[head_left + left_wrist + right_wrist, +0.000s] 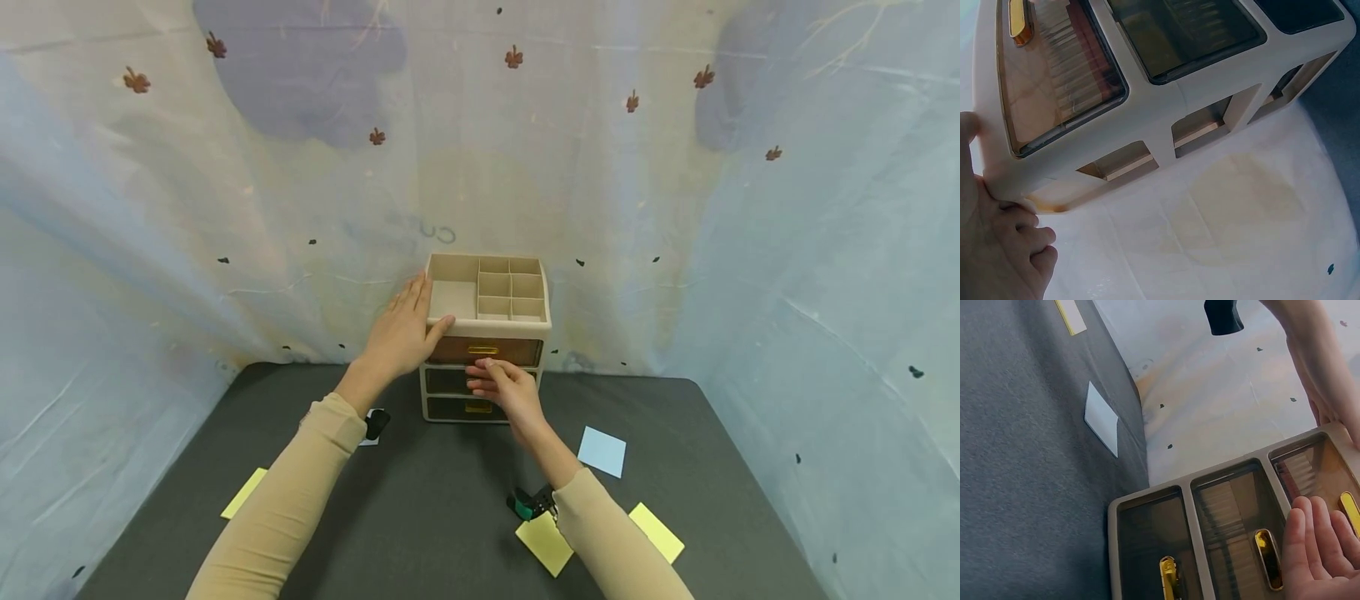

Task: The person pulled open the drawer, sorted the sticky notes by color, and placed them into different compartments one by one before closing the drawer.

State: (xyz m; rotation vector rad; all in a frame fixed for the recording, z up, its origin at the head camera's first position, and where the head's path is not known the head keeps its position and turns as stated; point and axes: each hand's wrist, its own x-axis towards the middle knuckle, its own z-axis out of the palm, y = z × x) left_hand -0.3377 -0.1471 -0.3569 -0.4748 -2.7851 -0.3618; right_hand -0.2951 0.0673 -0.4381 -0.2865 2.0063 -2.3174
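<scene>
A small cream drawer organizer (495, 329) stands at the back of the table, with open compartments on top and three dark, see-through drawers with gold handles. My left hand (401, 333) holds its upper left corner, fingers along the side and thumb over the front top edge. In the left wrist view the organizer's side wall (1166, 134) shows cut-out openings. My right hand (512, 396) is in front of the drawers, fingers extended and holding nothing. Its fingertips are just below the top drawer's handle (483, 350); in the right wrist view they lie beside the middle handle (1266, 559).
A light blue sticky note (602, 452) lies right of the organizer. Yellow notes (546, 543) lie near my right forearm, and another yellow note (243, 493) is by the left one. Behind the dark table (442, 525) hangs a patterned curtain (480, 183).
</scene>
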